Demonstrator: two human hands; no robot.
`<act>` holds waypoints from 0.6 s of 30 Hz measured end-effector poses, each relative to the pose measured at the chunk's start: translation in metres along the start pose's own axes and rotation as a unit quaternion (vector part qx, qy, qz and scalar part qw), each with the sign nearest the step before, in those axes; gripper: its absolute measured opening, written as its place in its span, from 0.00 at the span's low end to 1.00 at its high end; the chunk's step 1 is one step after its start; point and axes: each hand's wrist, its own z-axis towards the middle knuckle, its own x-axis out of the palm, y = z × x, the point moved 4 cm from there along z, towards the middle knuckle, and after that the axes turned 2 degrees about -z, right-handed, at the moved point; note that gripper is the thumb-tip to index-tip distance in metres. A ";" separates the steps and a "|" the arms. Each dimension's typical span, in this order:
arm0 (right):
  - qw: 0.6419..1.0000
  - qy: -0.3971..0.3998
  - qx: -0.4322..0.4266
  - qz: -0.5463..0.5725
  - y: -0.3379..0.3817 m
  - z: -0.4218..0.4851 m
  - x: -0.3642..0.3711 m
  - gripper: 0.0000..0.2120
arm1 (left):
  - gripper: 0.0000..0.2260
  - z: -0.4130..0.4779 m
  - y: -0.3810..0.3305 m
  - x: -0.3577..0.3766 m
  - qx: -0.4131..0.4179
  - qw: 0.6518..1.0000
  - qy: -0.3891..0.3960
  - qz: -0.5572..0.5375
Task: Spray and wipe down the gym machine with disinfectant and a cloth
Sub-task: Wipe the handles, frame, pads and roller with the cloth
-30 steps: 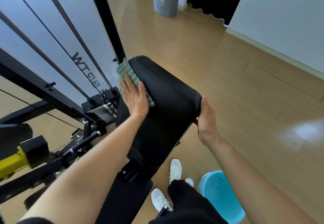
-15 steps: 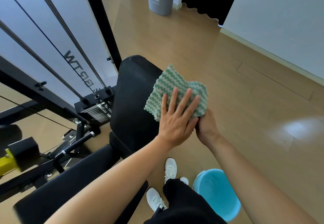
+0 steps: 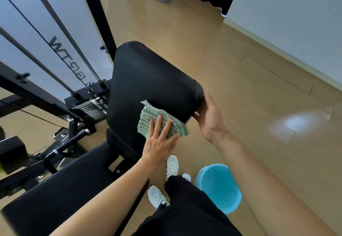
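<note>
Wood floor (image 3: pixel 231 69) behind; flat left hand (image 3: pixel 159 143) presses cloth (image 3: pixel 153 115) on back pad (image 3: pixel 148 76), right hand (image 3: pixel 209 119) clasps pad's edge.

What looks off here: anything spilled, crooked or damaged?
Nothing stands out. The left hand presses the cloth flat against the back pad, the right hand grips the pad's corner, and the bucket stands upright on a dry-looking floor.

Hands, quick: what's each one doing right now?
Left hand: open, flat fingers pressing the cloth against the back pad.
Right hand: closed, gripping the back pad's corner.
</note>
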 end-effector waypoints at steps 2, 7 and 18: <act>1.000 0.008 0.002 -0.013 0.001 0.000 0.001 0.21 | 0.14 0.004 -0.001 -0.008 0.005 1.000 0.014 -0.009; 0.995 0.069 0.048 0.055 0.003 0.003 -0.011 0.34 | 0.12 0.068 -0.012 -0.044 0.040 0.998 -0.034 -0.032; 0.980 -0.167 -0.104 0.023 0.009 -0.017 -0.030 0.13 | 0.10 0.160 -0.030 -0.086 0.160 0.985 -0.061 -0.016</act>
